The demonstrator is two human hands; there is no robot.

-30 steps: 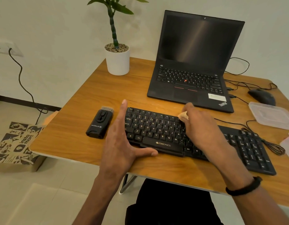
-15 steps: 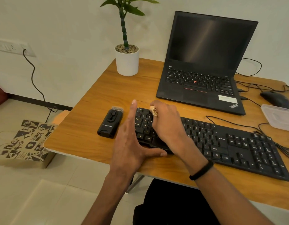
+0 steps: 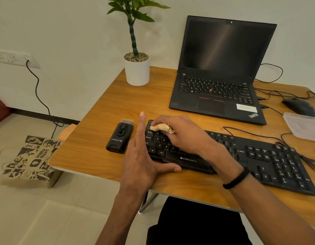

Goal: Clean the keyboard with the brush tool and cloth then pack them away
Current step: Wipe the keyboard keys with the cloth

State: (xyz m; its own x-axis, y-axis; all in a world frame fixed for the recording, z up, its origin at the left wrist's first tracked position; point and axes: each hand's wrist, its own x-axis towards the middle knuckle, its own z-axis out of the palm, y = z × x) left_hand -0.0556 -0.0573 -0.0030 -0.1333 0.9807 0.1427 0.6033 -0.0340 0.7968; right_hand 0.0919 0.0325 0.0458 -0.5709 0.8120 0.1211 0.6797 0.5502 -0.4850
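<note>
A black Zebronics keyboard (image 3: 269, 161) lies along the front of the wooden desk (image 3: 103, 131). My right hand (image 3: 181, 135) rests on the keyboard's far left keys, shut on a small beige cloth (image 3: 161, 127) that pokes out under the fingers. My left hand (image 3: 142, 156) stands edge-on against the keyboard's left end, fingers straight and thumb along its front edge, holding nothing. The black brush tool (image 3: 120, 137) lies flat on the desk just left of my left hand, bristles pointing away from me.
An open black laptop (image 3: 222, 68) stands behind the keyboard, and a white potted plant (image 3: 137, 71) sits at the back left. On the right are a mouse (image 3: 299, 106), a clear plastic box (image 3: 303, 125) and cables. A printed paper bag (image 3: 32, 160) stands on the floor at left.
My right hand has slid the cloth leftward across the keys, from the middle of the keyboard to its far left corner. My left hand has stayed against the left end.
</note>
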